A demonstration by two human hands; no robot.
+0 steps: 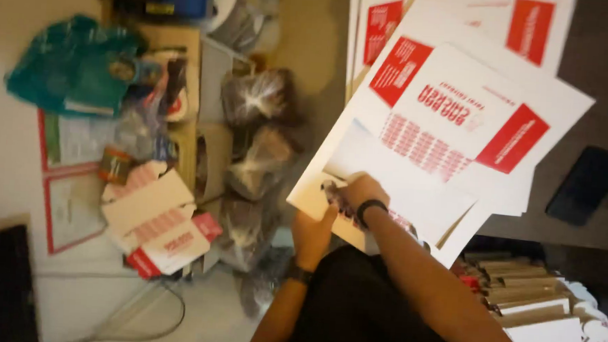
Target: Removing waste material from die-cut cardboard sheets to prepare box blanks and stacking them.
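A large flat white cardboard sheet (452,116) with red printed panels lies tilted over the dark table's edge. My right hand (362,190), with a black band on the wrist, rests on the sheet's near corner, fingers curled over it. My left hand (312,234), also with a dark wristband, holds the same corner from below at the sheet's lower edge. Beneath it lie more sheets (520,23) of the same kind. My lap in dark clothing fills the bottom middle.
A black phone (586,184) lies on the dark table at right. A folded white-and-red box (159,229) sits on the floor at left among bags, a teal plastic bag (67,65) and cartons. Stacked flat cardboard (526,294) lies at bottom right.
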